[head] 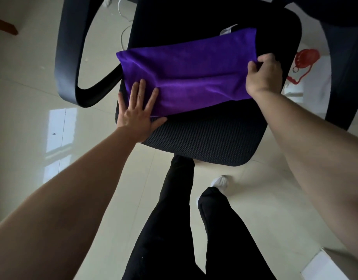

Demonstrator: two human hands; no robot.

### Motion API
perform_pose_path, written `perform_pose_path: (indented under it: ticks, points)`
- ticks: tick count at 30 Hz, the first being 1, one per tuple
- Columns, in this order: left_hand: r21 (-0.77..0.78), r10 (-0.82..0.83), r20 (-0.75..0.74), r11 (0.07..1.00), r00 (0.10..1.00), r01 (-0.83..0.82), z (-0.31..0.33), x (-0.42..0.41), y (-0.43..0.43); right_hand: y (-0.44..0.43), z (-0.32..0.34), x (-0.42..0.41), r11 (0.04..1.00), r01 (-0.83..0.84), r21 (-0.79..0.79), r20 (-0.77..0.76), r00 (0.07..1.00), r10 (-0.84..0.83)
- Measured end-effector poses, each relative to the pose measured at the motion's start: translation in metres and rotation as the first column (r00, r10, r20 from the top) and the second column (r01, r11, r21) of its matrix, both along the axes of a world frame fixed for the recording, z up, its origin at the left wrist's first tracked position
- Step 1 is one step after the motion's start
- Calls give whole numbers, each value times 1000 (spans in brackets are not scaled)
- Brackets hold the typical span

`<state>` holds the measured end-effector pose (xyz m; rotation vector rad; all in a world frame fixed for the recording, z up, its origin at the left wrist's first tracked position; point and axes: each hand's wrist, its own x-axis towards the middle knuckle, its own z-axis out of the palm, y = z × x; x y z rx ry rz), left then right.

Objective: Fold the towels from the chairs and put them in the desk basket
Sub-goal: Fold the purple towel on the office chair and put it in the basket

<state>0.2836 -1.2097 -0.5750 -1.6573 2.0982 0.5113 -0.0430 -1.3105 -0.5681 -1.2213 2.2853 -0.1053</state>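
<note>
A purple towel (190,71) lies folded into a wide band across the black mesh seat of an office chair (204,138). A small white label sticks out at its far right corner. My left hand (136,112) rests flat with fingers spread on the towel's near left corner, pressing it to the seat. My right hand (263,74) pinches the towel's right edge between thumb and fingers. The desk basket is not in view.
The chair's black armrests curve up on the left (68,57) and right (343,77). Pale glossy floor tiles surround the chair. A red and white bag (307,63) lies on the floor at right. My legs in black trousers stand in front of the seat.
</note>
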Motion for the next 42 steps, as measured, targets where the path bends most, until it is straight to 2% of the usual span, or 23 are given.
perform_pose_path:
  ticks: [2,5,8,11,13,16,19,22,24,26,28,29,31,34,38,40,42]
  points:
    - [-52,15,-31,999,999,-17,7,-5,-5,-2,5,5,996,-61,-72,-51,997,57]
    - [-146,63,-81,987,995,-75,14,-18,-17,-9,9,6,905,-342,-252,-196,934,298]
    - [-163,16,-94,986,995,-32,15,-40,-25,-26,9,13,780,-583,-229,-255,809,530]
    - [-101,17,-52,995,999,-22,5,-53,-23,-44,5,24,741,-650,-172,-250,756,605]
    - [-55,84,-20,995,996,-85,-1,-56,-19,-56,3,28,760,-633,-147,-249,767,591]
    - [-40,146,-1,989,989,-146,-6,-57,-16,-73,1,31,829,-533,-167,-306,828,470]
    - [-10,143,-5,990,990,-143,-9,-55,-18,-80,-8,35,892,-433,-127,-270,881,389]
    - [-1,137,-33,991,990,-137,-8,-50,-22,-77,-18,39,898,-416,-141,-233,896,378]
    - [-43,118,-70,992,990,-122,-3,-47,-24,-66,-20,39,894,-393,-214,-261,905,335]
    - [-139,54,-125,988,991,-72,2,-45,-28,-50,-19,33,922,-248,-297,-264,949,170]
    - [-213,-34,-186,977,982,-7,8,-53,-43,-30,-17,26,949,-98,-299,-245,969,23]
    - [-234,-84,-197,972,977,36,10,-60,-54,-19,-18,23,962,-77,-263,-243,970,11]
    - [-222,-173,-175,966,969,132,10,-72,-79,-6,-22,18,972,-149,-182,-254,962,99]
    - [-72,-201,-115,978,973,194,-2,-73,-112,-8,-31,-4,940,-285,-189,-293,930,223]
    - [32,-195,-56,980,979,197,-11,-64,-127,-23,-35,-22,934,-284,-216,-264,938,225]
    - [25,-190,-54,981,980,192,-9,-68,-125,-19,-35,-13,940,-220,-261,-269,952,148]
    - [-31,-177,-66,984,982,175,-5,-71,-117,-10,-32,-1,898,-230,-375,-339,936,98]
